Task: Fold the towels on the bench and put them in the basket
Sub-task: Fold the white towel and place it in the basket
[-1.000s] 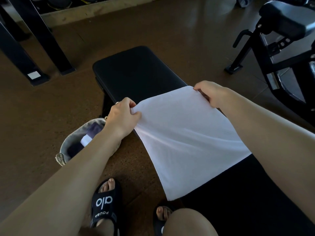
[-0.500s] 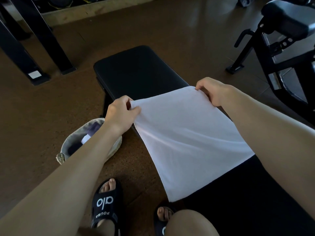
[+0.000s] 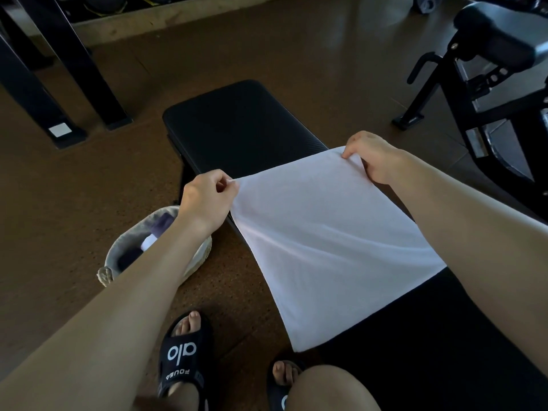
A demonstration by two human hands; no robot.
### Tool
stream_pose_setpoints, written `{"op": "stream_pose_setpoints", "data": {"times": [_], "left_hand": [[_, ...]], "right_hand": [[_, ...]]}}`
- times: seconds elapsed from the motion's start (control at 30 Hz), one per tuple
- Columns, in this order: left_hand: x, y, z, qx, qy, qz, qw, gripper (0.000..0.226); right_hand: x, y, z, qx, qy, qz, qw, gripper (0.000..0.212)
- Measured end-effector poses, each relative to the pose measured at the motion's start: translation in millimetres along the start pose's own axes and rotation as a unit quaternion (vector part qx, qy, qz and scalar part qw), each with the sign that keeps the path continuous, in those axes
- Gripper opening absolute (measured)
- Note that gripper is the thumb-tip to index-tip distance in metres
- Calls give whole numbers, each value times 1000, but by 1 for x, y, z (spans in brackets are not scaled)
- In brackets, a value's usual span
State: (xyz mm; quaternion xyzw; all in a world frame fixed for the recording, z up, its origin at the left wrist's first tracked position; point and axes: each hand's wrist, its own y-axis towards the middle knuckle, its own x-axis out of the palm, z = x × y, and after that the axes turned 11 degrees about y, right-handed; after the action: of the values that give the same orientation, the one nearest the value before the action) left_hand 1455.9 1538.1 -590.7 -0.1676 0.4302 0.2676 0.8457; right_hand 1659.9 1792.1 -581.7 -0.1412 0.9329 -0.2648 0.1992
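A white towel [image 3: 329, 241] is spread over the black padded bench [image 3: 237, 129], its near-left part hanging past the bench's left edge. My left hand [image 3: 204, 200] pinches the towel's far left corner and holds it slightly raised. My right hand [image 3: 370, 155] pinches the far right corner. A light woven basket [image 3: 112, 262] stands on the floor left of the bench, partly hidden behind my left forearm, with dark and white folded cloth inside.
Black metal rack legs [image 3: 74, 63] stand on the brown floor at the far left. A black exercise machine [image 3: 489, 84] fills the right side. My feet in black sandals [image 3: 184, 357] are on the floor below the towel's near edge.
Both hands have lifted the towel's far corners a little and pulled it tauter. The towel stays spread on the bench.
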Motion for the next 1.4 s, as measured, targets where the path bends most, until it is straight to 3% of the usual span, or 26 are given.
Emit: {"op": "stream_pose_setpoints", "data": {"times": [0.13, 0.27, 0.37, 0.47, 0.77, 1.07, 1.4], "left_hand": [[-1, 1, 1, -7, -5, -14, 1000, 33], [-4, -1, 2, 0, 4, -11, 1000, 41], [-7, -2, 0, 10, -7, -7, 1000, 30], [-12, -3, 0, 31, -1, 10, 999, 25], [-42, -26, 28, 111, 11, 88, 990, 17], [-109, -60, 85, 294, 145, 160, 931, 18], [-175, -84, 138, 361, 152, 266, 881, 19]], "right_hand": [[-7, 6, 7, 50, 52, -17, 997, 52], [-6, 13, 13, 32, 62, 27, 997, 28], [-3, 13, 15, -11, 62, 52, 997, 32], [-2, 3, 14, -70, 23, 77, 994, 15], [-27, -50, 13, -266, 9, 169, 949, 32], [-107, -150, -13, -387, -27, 220, 895, 27], [-154, -219, -41, -439, 32, 226, 869, 28]]}}
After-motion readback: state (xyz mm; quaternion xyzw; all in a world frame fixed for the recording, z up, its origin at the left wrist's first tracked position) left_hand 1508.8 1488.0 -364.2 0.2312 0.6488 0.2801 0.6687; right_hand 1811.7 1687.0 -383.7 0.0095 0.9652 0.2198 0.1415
